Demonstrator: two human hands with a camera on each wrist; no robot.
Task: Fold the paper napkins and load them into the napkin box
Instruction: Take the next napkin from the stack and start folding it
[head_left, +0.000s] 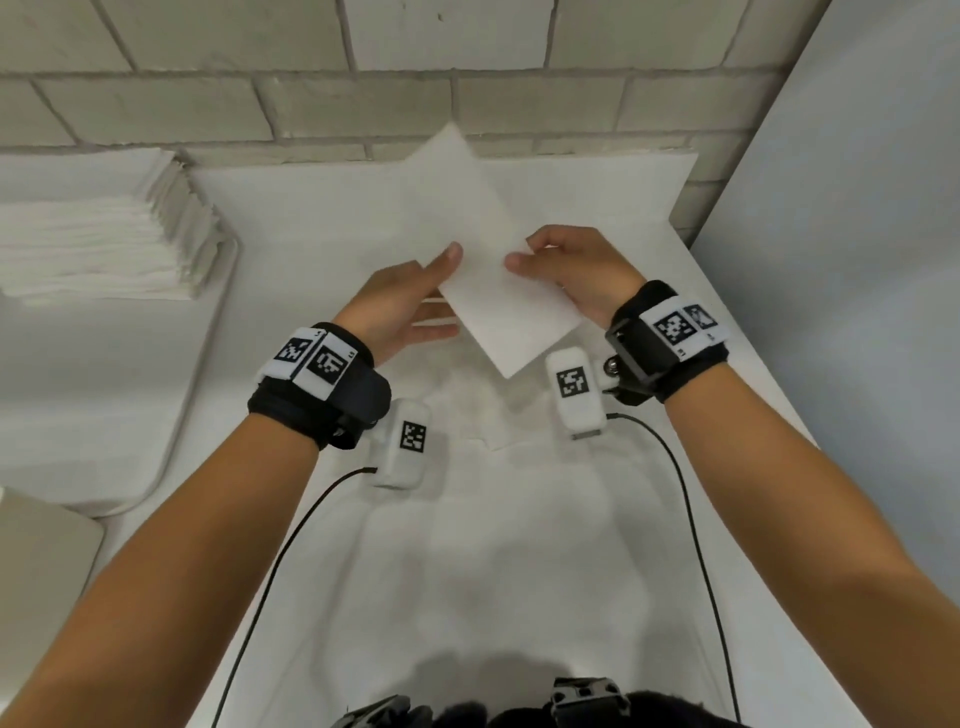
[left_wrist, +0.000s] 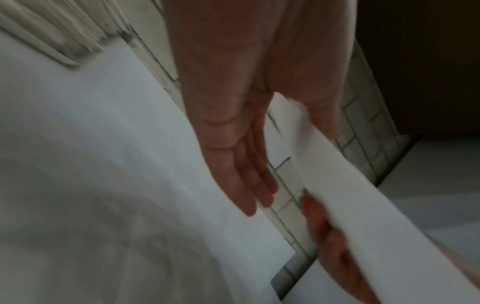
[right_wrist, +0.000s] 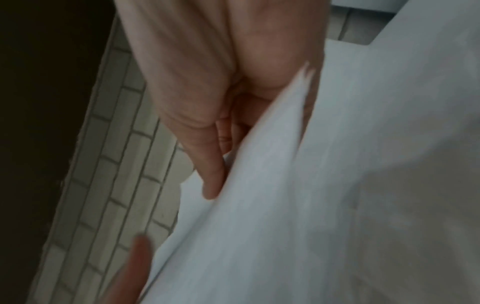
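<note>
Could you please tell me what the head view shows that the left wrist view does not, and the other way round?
Only the head view shows both wrist straps, the whole folded napkin held above the table, and the right hand with its thumb on top. Only the left wrist view shows the left hand's palm side, the napkin's edge running between thumb and straight fingers. Both show the napkin held in the two hands, the napkin stack at left and the brick wall.
</note>
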